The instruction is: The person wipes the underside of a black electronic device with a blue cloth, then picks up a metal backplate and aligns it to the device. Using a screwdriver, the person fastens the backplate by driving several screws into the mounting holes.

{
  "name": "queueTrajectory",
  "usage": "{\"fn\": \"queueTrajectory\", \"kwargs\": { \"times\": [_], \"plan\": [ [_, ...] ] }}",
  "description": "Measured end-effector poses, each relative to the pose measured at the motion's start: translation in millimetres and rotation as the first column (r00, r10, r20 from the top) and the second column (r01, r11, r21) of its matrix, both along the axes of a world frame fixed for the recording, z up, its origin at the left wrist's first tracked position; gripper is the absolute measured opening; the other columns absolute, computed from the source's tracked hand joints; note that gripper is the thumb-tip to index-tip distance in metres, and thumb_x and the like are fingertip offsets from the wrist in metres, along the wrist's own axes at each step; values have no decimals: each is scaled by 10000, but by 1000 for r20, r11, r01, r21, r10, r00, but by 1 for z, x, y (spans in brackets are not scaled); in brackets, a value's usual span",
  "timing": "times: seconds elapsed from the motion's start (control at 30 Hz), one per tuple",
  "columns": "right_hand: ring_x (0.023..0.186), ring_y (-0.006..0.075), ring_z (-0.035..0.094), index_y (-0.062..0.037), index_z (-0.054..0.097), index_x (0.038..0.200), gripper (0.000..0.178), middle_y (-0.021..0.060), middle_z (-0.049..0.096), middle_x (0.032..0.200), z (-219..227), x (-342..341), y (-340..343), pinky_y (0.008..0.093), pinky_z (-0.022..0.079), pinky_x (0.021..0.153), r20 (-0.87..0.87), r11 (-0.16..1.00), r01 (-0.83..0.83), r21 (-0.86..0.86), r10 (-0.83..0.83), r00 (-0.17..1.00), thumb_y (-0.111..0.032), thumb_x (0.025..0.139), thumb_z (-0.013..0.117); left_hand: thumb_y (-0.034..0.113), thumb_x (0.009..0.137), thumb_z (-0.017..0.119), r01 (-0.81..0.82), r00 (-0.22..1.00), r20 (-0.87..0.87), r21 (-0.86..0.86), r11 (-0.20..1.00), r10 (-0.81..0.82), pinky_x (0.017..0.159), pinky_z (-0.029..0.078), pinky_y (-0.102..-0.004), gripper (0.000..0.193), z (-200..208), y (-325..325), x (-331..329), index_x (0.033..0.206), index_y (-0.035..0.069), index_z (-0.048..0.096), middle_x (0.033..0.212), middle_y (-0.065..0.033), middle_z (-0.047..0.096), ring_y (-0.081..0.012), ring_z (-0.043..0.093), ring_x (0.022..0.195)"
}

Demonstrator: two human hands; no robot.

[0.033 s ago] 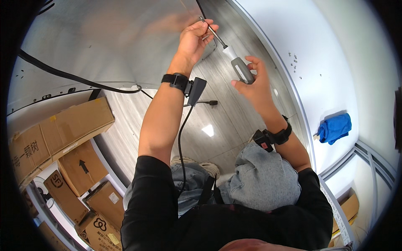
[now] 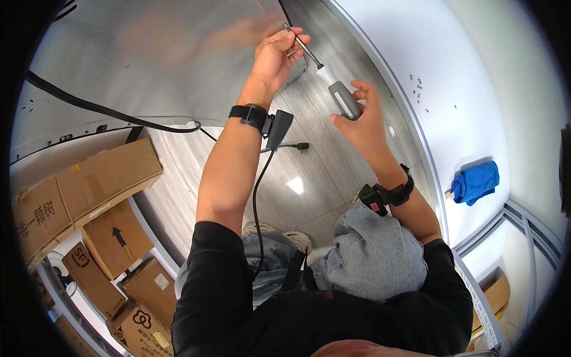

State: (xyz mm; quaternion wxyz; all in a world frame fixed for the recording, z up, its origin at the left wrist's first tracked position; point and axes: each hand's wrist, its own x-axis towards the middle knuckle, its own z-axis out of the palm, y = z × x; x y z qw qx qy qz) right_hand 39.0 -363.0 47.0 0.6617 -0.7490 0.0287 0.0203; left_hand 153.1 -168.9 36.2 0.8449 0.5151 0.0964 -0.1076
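Note:
My left hand (image 2: pixel 279 53) pinches the metal shaft of a screwdriver (image 2: pixel 344 100) with a grey and white handle. Its tip is close to the edge of a large shiny metal panel (image 2: pixel 154 65), though what it meets there is too small to make out. Around the handle's butt end, my right hand (image 2: pixel 370 116) is loosely curled, with thumb and fingers on either side. Several small screws (image 2: pixel 419 89) lie on a white surface to the right. Each wrist wears a black strap with a small black device; the left one (image 2: pixel 278 130) has a cable.
A thick black cable (image 2: pixel 107 113) runs along the metal panel, and a cable plug (image 2: pixel 303 146) lies on the tiled floor. A folded blue cloth (image 2: pixel 476 182) rests on the white surface (image 2: pixel 452 53). Cardboard boxes (image 2: pixel 116 172) are stacked at lower left. My knees are below my hands.

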Motion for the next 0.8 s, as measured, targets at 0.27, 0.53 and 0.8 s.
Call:
{"fn": "queueTrajectory", "kwargs": {
  "times": [0.27, 0.53, 0.8],
  "plan": [
    [677, 149, 585, -6, 419, 1147, 361, 130, 583, 937, 0, -8, 2, 288, 468, 574, -13, 998, -14, 67, 15, 1000, -87, 849, 605, 141, 930, 507, -34, 999, -15, -9, 999, 34, 783, 471, -294, 194, 0, -4, 0, 1062, 17, 576, 985, -81, 644, -151, 573, 886],
    [719, 113, 585, -15, 421, 1129, 263, 109, 615, 882, 15, -6, 8, 264, 447, 645, -167, 983, -22, 185, 54, 984, -224, 970, 448, 157, 943, 498, 54, 999, 8, -89, 995, -53, 746, 479, -282, 217, 7, -2, -1, 1080, 6, 571, 941, -72, 648, -133, 573, 783],
    [774, 214, 618, -11, 420, 1122, 457, 133, 618, 896, 10, -9, 0, 309, 465, 685, 323, 917, 56, -396, 82, 943, -130, 779, 698, 125, 936, 514, -78, 997, -23, 1, 997, 78, 661, 493, -244, 190, 5, -6, -1, 1052, -12, 575, 901, -87, 648, -112, 572, 656]
  ]
}}
